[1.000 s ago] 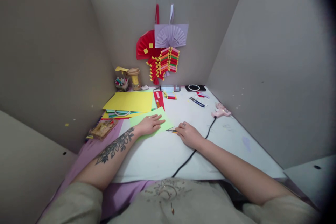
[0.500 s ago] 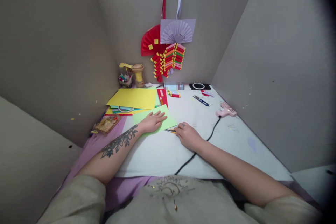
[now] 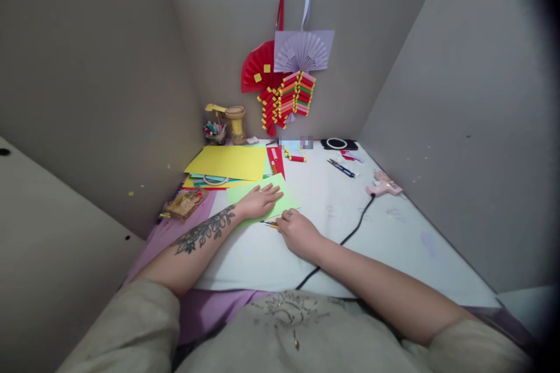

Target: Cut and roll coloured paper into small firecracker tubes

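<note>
Centre of frame: left hand lies flat, fingers spread, probably steadying green sheet; right hand grasps slim pointed tool beside it.

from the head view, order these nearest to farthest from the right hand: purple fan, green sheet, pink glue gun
From the right hand:
1. Green sheet: just to its left, under the left hand.
2. Pink glue gun: right side of the table.
3. Purple fan: hanging at the back.

Sheet before stack — snips right, fans behind
</note>
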`<state>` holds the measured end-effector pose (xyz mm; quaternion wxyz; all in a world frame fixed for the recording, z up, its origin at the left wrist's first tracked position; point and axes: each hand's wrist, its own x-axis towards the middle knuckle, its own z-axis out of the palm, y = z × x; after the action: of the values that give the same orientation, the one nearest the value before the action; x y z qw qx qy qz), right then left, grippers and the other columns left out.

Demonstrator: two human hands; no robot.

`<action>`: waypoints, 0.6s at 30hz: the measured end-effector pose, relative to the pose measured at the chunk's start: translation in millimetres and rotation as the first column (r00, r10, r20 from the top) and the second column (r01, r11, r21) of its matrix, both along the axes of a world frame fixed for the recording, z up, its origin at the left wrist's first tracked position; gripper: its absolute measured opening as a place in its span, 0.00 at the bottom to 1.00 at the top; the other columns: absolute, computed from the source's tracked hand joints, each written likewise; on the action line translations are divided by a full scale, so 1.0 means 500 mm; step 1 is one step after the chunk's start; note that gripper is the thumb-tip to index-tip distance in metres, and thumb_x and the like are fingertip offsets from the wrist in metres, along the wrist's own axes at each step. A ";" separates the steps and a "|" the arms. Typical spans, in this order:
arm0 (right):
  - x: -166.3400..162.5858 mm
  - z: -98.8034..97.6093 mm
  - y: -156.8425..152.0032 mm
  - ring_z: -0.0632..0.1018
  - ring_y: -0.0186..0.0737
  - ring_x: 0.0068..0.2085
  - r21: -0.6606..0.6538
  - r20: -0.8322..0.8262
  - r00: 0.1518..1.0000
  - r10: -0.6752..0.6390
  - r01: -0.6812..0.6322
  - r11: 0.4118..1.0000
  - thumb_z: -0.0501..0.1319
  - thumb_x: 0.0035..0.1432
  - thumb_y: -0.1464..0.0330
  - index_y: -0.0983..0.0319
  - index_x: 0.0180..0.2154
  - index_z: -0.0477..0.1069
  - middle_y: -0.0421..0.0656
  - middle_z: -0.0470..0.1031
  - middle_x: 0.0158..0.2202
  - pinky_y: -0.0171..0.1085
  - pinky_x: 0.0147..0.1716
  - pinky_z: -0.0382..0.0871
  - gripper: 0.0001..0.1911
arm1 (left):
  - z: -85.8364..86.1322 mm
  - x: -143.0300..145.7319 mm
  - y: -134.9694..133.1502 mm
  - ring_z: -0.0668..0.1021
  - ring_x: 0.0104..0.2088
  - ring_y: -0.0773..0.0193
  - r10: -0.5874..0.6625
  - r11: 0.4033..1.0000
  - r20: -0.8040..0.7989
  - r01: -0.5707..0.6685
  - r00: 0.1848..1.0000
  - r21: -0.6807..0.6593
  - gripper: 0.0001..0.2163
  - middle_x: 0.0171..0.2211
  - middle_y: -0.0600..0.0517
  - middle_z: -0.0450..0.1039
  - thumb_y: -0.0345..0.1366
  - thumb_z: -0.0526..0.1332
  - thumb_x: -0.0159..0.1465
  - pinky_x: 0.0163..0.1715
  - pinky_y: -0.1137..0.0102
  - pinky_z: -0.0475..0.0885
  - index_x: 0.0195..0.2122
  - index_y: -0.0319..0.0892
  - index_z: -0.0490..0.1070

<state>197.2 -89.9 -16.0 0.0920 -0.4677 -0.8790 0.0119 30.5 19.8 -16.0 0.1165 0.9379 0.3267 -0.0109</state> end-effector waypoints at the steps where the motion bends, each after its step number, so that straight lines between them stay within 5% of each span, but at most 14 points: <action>1: -0.010 0.002 -0.002 0.67 0.44 0.38 -0.002 0.000 1.000 0.006 -0.006 1.000 0.53 0.59 0.75 0.68 0.36 0.72 0.51 0.70 0.34 0.40 0.39 0.61 0.09 | 0.000 0.000 0.000 0.47 0.65 0.57 -0.001 1.000 -0.002 0.001 1.000 -0.001 0.23 0.66 0.53 0.43 0.39 0.40 0.67 0.59 0.51 0.46 0.63 0.52 0.48; 18: -0.116 0.005 -0.018 0.67 0.42 0.35 0.018 -0.019 0.978 0.209 -0.208 0.978 0.52 0.59 0.73 0.67 0.33 0.72 0.49 0.70 0.31 0.38 0.35 0.60 0.10 | -0.003 -0.001 0.001 0.50 0.64 0.57 0.004 1.000 0.038 -0.004 0.999 0.004 0.23 0.65 0.54 0.46 0.36 0.44 0.66 0.59 0.50 0.47 0.62 0.52 0.50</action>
<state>139.2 -99.1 -13.7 0.1032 -0.3720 -0.9223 0.0192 29.8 20.5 -17.3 0.1208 0.9375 0.3262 0.0077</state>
